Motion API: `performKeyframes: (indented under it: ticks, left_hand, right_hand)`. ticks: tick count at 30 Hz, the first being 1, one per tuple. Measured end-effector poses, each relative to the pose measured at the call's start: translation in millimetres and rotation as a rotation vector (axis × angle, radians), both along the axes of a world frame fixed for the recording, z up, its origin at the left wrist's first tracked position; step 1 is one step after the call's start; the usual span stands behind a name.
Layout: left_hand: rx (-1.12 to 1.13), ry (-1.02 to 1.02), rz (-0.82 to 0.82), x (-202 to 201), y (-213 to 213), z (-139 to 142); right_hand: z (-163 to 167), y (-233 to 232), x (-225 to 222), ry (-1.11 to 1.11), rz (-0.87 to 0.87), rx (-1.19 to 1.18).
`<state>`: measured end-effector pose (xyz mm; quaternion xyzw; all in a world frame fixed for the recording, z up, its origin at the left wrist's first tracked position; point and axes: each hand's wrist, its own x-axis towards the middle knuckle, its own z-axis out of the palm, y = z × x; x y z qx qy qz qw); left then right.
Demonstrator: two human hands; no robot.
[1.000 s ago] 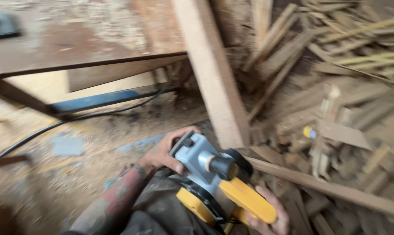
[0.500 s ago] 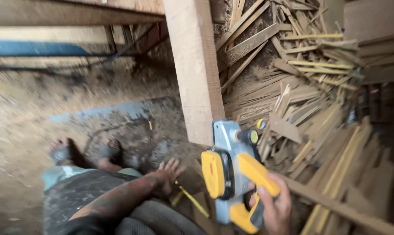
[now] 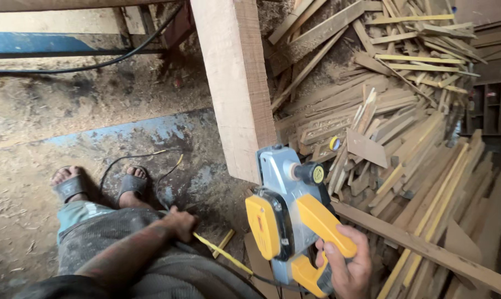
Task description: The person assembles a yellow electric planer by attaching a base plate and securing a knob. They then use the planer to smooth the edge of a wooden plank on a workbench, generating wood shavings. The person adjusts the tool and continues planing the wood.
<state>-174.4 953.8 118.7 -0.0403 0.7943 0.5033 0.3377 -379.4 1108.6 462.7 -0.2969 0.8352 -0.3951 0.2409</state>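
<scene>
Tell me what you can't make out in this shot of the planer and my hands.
Head view only:
- Planer sole and blade: turned away, hidden by its yellow and grey body.
- Right hand: wrist cut off by the bottom edge.
- Left hand fingers: curled under, so its hold on the black cord is unclear.
- Beam: top cut off.

A yellow and grey electric hand planer (image 3: 292, 221) is held upright by its yellow handle, its grey front end pointing up toward a thick pale wooden beam (image 3: 235, 83). A thin yellow strip (image 3: 221, 253) lies on the sawdust floor just left of the planer.
</scene>
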Motion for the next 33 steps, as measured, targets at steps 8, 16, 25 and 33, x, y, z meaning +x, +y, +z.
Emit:
performKeyframes:
  ticks: [8,16,25,33]
  left_hand:
    - [-0.223,-0.107,0.37,74,-64,-14]
    - [-0.344,-0.11,0.727,119,-76,-10]
    - [-0.359,-0.248,1.08,168,-87,12]
    - [-0.427,0.109,1.558,202,-72,23]
  right_hand:
    - [-28,-34,-24,-0.058,0.096,-0.098]
    - [-17,-120,-31,0.02,0.163,-0.045]
    - [-14,-281,-49,0.001,0.369,-0.165]
    - [-29,-422,-82,0.004,0.375,-0.213]
